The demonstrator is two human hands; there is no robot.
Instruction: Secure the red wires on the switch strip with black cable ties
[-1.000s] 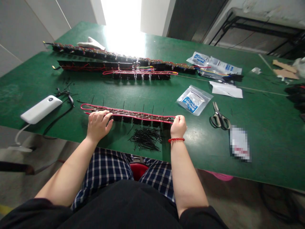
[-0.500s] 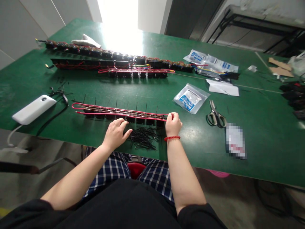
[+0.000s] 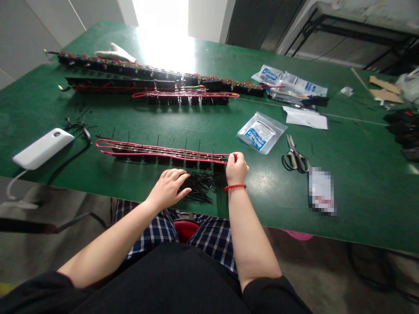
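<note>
A long black strip [image 3: 157,153] lies crosswise in front of me, with several black cable-tie ends standing up along it. A red wire [image 3: 131,155] runs along its top and loops at the left end. At the strip's right end, my right hand [image 3: 237,168] is closed on the red wire; the fingertips are partly hidden. My left hand [image 3: 168,188] rests palm down with fingers apart, at the left edge of a pile of black cable ties [image 3: 201,187]. Nothing shows in its grip.
Farther back lie more wired black strips [image 3: 108,66] and a white glove [image 3: 115,53]. Scissors [image 3: 296,158] and a clear bag [image 3: 262,133] are to the right. A white device [image 3: 42,149] with a cable stands left. The green table's [image 3: 360,205] front edge is close to me.
My left hand has moved right and slightly toward me, from the strip's front edge onto the cable-tie pile. My right hand stays at the strip's right end.
</note>
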